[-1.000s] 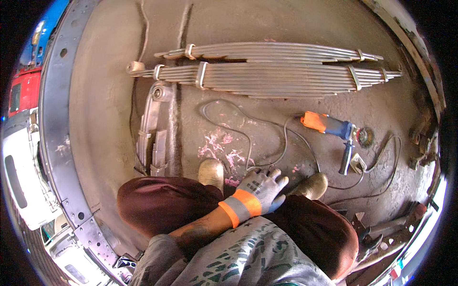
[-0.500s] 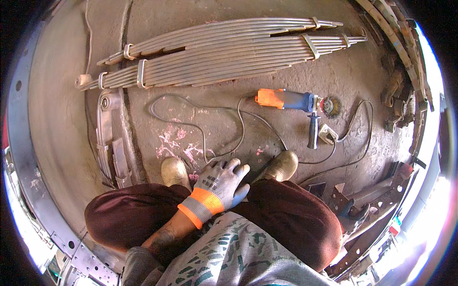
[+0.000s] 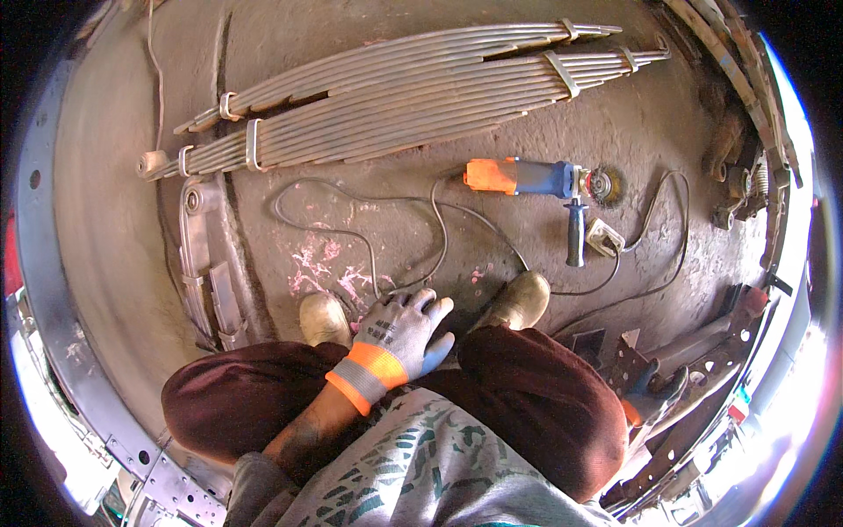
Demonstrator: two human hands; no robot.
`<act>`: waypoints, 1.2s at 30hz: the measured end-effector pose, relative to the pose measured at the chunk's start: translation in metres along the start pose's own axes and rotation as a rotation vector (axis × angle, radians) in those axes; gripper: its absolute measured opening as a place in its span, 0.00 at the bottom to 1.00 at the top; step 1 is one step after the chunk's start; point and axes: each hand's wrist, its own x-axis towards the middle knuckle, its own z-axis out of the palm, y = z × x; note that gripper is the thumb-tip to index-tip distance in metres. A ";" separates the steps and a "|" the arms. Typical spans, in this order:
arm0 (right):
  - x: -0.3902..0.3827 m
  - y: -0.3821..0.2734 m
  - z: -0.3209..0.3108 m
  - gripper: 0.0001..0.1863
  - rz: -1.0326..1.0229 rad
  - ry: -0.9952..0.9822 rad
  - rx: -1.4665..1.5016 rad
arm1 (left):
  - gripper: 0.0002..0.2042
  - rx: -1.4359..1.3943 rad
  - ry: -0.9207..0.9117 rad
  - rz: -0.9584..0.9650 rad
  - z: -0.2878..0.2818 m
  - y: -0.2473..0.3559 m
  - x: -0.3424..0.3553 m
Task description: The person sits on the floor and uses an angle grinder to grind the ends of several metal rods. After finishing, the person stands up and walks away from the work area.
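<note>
left hand is hanging palm down, fingers slightly apart, holding nothing visible. ahead and rightward of it, a grinder is lying on the floor, its long axis running left to right. farther right, the right hand is showing near a bar slanting forward and rightward; whether it is gripping cannot be told.

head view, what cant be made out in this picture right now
Right hand: head view; forearm hidden behind the right knee, grip too small and dark to tell.
Left hand: head view; palm hidden under the hand's own back.
Metal beam: head view; upper end cut off by the dark rim.
</note>
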 end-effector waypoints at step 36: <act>0.041 -0.219 0.217 0.14 0.336 -1.329 1.483 | 0.28 -0.282 -1.001 -0.174 0.024 -0.093 -0.006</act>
